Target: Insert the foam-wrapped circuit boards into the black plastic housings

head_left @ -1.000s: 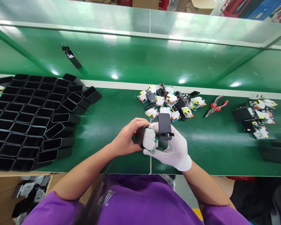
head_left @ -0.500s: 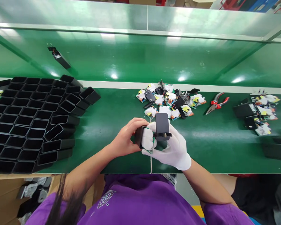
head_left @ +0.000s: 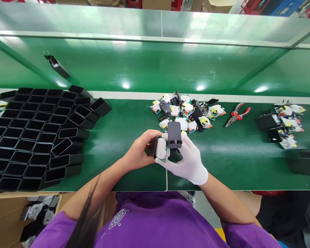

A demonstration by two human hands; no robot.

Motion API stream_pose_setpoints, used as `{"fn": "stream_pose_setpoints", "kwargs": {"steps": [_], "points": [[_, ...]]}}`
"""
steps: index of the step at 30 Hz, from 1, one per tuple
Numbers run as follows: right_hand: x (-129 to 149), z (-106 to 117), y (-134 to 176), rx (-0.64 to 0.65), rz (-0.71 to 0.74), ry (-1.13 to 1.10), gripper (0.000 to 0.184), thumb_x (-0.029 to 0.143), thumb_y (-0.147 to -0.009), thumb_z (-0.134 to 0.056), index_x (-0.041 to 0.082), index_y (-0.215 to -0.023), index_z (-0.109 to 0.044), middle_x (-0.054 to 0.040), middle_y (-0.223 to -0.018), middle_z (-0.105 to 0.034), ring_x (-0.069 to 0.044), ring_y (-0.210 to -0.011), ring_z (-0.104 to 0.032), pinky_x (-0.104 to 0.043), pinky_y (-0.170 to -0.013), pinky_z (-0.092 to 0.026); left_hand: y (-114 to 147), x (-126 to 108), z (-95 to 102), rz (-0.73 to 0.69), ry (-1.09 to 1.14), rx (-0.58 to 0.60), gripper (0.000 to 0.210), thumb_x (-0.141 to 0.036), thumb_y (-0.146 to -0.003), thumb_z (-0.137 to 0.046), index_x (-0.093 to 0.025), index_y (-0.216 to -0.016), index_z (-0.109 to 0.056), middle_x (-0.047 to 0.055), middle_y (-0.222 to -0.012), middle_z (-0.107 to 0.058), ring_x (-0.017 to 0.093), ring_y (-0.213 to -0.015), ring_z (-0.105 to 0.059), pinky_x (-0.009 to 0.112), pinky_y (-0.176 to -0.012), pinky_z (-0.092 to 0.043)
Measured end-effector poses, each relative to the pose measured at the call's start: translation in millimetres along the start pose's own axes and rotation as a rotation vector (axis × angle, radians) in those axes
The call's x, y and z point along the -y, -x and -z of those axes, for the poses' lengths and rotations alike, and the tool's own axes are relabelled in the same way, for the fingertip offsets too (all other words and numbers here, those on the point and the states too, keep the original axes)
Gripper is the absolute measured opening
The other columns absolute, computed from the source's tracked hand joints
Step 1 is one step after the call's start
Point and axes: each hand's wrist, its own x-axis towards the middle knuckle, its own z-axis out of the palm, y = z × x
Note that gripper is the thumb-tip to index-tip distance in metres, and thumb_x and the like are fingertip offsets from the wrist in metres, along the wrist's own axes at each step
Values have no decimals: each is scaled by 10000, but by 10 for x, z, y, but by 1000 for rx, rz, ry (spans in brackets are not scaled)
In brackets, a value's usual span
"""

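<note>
Raised slightly, black cap (head_left: 174,134) stands upright.

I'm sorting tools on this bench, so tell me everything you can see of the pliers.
The pliers lie flat on the green table, right of the heap of small circuit boards and left of a second, smaller cluster of parts. They have red grips and grey metal jaws that taper to a point aimed toward the lower left. The handles splay apart toward the upper right, so the tool rests open. No hand touches them and nothing rests against them.
</note>
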Motion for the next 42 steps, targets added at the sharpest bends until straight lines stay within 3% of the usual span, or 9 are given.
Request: {"fn": "stream_pose_setpoints", "kwargs": {"steps": [10,14,17,21,25,32,36,39,42], "points": [[-19,-16,-25,20,16,-61,464,184,-799,-754,283,-1207,-556,-68,-1120,-664,-241,-1035,-664,-388,-894,-578,-9,-7,4,23,-48,-1,543,-227,-679,-802,-234,-1171,-572,76,-1168,-642,162,-902,-643,204,-626,-527],[-35,-52,-21,140,-214,-270,655,289,-744,-808,263,-1328,-512,-119,-1353,-546,-288,-1249,-549,-448,-989,-535,-10,17,-42,86,-69,-52,590,-366,-685,-831,-233,-1188,-553,49,-1093,-653,136,-798,-616,234,-642,-524],[-35,-114,-12,220,-493,-545,850,321,-725,-795,241,-1462,-379,-125,-1338,-541,-270,-1169,-590,-416,-915,-567,-11,38,-46,-33,-183,-120,552,-368,-704,-828,-239,-1166,-554,37,-1030,-662,159,-827,-588,275,-703,-511],[-31,-186,-37,289,-758,-800,740,313,-741,-749,232,-1406,-434,-53,-1100,-641,-207,-939,-650,-368,-848,-570,-1,30,-30,-169,-298,-146,464,-312,-777,-751,-250,-1187,-541,53,-1092,-653,188,-918,-588,328,-795,-504],[-43,-183,-91,234,-837,-937,623,297,-734,-746,232,-1304,-502,-35,-1061,-675,-208,-980,-660,-376,-936,-539,3,-8,-6,-127,-305,-91,579,-324,-769,-771,-231,-1278,-511,124,-1270,-585,222,-1039,-587,293,-723,-502],[-84,-153,-75,285,-745,-899,590,318,-767,-725,241,-1317,-527,-28,-1094,-686,-207,-1023,-665,-367,-935,-550,-12,-8,24,-172,-298,-100,576,-347,-779,-770,-234,-1283,-517,115,-1231,-600,208,-990,-608,270,-658,-508],[-77,-112,-75,216,-529,-563,594,334,-792,-737,243,-1349,-552,-74,-1240,-653,-250,-1174,-612,-401,-979,-530,-7,-18,24,-209,-374,-131,559,-317,-748,-789,-231,-1245,-548,99,-1165,-623,236,-1032,-601,346,-798,-543],[-72,-88,-76,123,-334,-339,371,304,-832,-717,247,-1197,-674,-80,-1253,-661,-255,-1204,-600,-418,-1026,-501,-4,-36,1,-205,-352,-79,575,-339,-709,-828,-224,-1212,-574,90,-1126,-631,240,-1028,-618,376,-868,-547],[-66,-58,-58,34,-269,-230,146,280,-875,-679,256,-994,-759,-59,-1094,-725,-212,-991,-686,-346,-875,-564,-7,-50,-33,-167,-254,0,582,-372,-685,-852,-217,-1184,-595,82,-1118,-636,225,-1007,-639,344,-845,-565]]}}
